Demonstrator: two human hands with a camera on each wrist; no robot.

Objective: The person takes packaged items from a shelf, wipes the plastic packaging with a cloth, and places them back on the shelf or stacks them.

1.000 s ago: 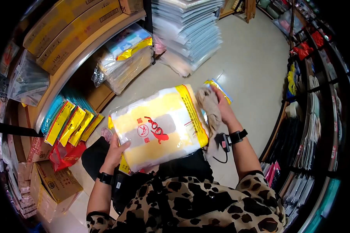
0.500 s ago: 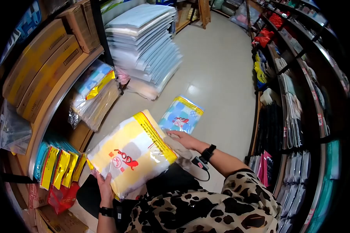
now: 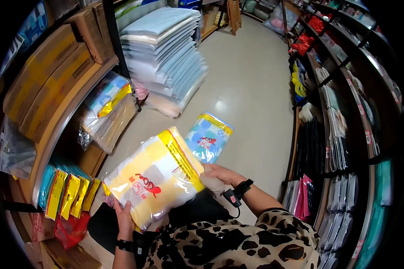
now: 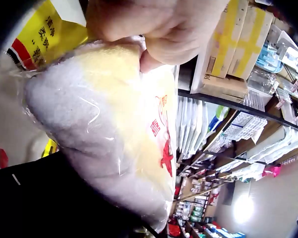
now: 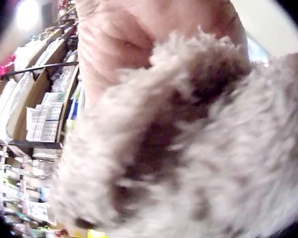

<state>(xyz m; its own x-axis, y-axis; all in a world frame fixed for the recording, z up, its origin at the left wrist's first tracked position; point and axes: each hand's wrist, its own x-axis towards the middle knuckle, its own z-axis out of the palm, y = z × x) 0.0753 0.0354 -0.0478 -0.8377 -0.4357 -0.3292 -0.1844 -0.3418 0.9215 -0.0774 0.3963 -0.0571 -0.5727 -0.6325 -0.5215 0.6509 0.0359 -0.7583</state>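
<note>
A plastic-wrapped package of yellow, white and grey checked fluffy fabric (image 3: 152,172), with a yellow printed band, lies tilted over the person's lap. The left hand (image 3: 124,216) grips its lower left edge, thumb on the front face; the left wrist view shows that hand (image 4: 154,29) at the package's edge. Close beside the banded end, the right hand (image 3: 222,174) holds a beige-grey fluffy cloth (image 3: 212,184). Up close in the right wrist view, the cloth (image 5: 188,144) bunches against the palm and hides the fingers. Just beyond lies a blue checked package (image 3: 211,134) with a similar band.
At the left, a shelf carries cardboard boxes (image 3: 45,85), with yellow-labelled teal packs (image 3: 69,193) below. A tall stack of pale wrapped sheets (image 3: 166,58) stands ahead on the floor (image 3: 251,76). Shelving with hanging packs (image 3: 341,188) lines the right side.
The view has swung, uncovering more of the blue package. The yellow package has tilted, its banded end turned upward. The right hand with the cloth has come down and in beside that package.
</note>
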